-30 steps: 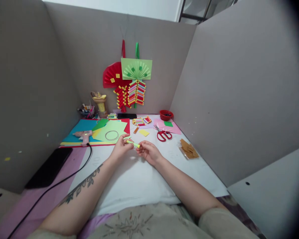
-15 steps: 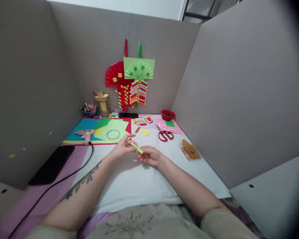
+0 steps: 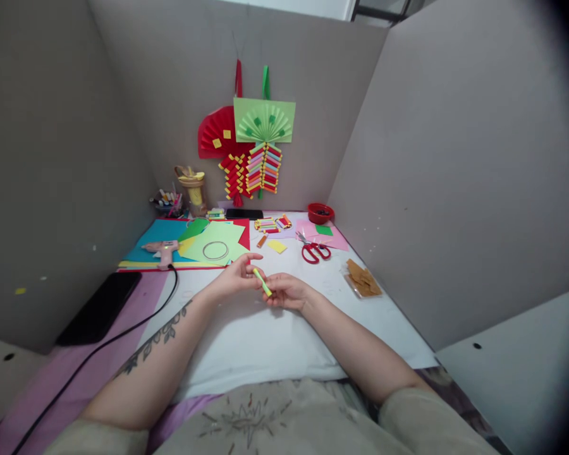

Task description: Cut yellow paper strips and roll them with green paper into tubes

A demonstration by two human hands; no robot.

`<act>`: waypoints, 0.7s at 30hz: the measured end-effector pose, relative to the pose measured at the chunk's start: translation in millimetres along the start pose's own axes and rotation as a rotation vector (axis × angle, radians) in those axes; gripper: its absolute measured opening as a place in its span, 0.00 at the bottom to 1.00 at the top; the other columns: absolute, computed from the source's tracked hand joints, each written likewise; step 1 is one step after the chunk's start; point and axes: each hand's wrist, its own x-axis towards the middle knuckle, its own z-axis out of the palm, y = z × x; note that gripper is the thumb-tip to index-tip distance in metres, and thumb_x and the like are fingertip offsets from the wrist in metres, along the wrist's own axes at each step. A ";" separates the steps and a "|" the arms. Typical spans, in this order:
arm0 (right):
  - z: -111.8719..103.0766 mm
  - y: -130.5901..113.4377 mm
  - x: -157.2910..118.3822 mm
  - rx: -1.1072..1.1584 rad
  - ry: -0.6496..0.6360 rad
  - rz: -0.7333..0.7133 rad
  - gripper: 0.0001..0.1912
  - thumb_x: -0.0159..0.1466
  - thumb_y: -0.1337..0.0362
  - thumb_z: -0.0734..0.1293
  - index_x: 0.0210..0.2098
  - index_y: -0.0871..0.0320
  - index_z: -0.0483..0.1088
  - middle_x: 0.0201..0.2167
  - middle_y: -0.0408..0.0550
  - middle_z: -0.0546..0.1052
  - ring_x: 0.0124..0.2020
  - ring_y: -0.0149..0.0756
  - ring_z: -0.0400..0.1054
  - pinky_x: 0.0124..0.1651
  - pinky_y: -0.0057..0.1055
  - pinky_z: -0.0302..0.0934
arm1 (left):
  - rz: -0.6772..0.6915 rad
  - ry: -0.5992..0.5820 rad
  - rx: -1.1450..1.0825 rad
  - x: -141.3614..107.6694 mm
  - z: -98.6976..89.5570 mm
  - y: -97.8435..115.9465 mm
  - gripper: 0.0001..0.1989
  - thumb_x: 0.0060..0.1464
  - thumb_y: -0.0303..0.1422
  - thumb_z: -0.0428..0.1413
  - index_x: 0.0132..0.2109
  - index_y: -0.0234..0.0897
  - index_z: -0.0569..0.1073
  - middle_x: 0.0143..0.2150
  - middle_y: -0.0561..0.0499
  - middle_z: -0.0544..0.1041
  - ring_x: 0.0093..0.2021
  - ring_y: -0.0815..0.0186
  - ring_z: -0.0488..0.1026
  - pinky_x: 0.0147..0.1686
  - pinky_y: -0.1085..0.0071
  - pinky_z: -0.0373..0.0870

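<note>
A small rolled paper tube [image 3: 262, 282], light green with yellow ends, is held over the white cloth between both hands. My left hand [image 3: 236, 277] pinches it from the left, its index finger stretched out above. From the right, my right hand [image 3: 288, 292] grips the tube with thumb and fingers, palm turned partly up. Beyond the hands lie a yellow paper piece [image 3: 277, 246] and a small brown-orange stick-like piece [image 3: 262, 241]. Red-handled scissors [image 3: 315, 253] rest further right, blades pointing away.
Coloured paper sheets [image 3: 201, 249] lie back left under a pink glue gun [image 3: 164, 251], whose black cable [image 3: 123, 330] runs forward past a black slab [image 3: 99, 309]. A bag of brown pieces [image 3: 363, 280] and a red bowl [image 3: 320, 213] stand right. Paper decorations [image 3: 264, 120] hang on the back panel.
The paper tube has tilted steeper between the fingers, and my right hand's fingers have shifted along it. The view has tipped slightly downward.
</note>
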 end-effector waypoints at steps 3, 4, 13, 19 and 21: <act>-1.4 1.0 0.4 -0.006 0.001 -0.002 0.11 0.52 0.67 0.71 0.33 0.66 0.70 0.22 0.48 0.76 0.19 0.29 0.70 0.20 0.20 0.60 | -0.007 0.001 0.009 -0.3 0.2 -0.2 0.30 0.43 0.29 0.63 0.52 0.39 0.58 0.35 0.52 0.74 0.31 0.68 0.74 0.34 0.68 0.69; -2.0 1.6 0.7 -0.005 0.000 0.000 0.12 0.51 0.67 0.71 0.33 0.66 0.70 0.22 0.48 0.77 0.20 0.29 0.70 0.20 0.20 0.60 | -0.009 0.003 0.013 -0.3 0.1 -0.4 0.30 0.43 0.29 0.63 0.52 0.39 0.58 0.35 0.52 0.74 0.31 0.68 0.74 0.34 0.69 0.69; -2.1 2.5 1.4 -0.004 -0.010 -0.014 0.15 0.48 0.66 0.73 0.33 0.67 0.71 0.22 0.49 0.76 0.20 0.29 0.70 0.21 0.20 0.61 | -0.033 0.021 0.055 -0.7 -0.4 0.8 0.31 0.42 0.29 0.63 0.52 0.37 0.59 0.35 0.52 0.74 0.31 0.67 0.75 0.35 0.67 0.69; -5.3 3.8 3.1 0.015 -0.032 -0.003 0.12 0.50 0.67 0.72 0.33 0.66 0.71 0.22 0.48 0.76 0.21 0.28 0.71 0.21 0.19 0.62 | -0.017 0.001 0.053 -0.1 -1.1 1.1 0.29 0.42 0.29 0.63 0.51 0.38 0.60 0.34 0.52 0.74 0.31 0.68 0.74 0.34 0.69 0.69; -6.1 3.9 3.5 0.017 -0.044 -0.005 0.12 0.51 0.68 0.72 0.33 0.66 0.71 0.24 0.49 0.77 0.22 0.29 0.71 0.22 0.19 0.63 | -0.007 0.002 0.051 0.8 -2.7 0.2 0.29 0.43 0.29 0.63 0.51 0.37 0.60 0.34 0.52 0.74 0.31 0.68 0.74 0.33 0.70 0.69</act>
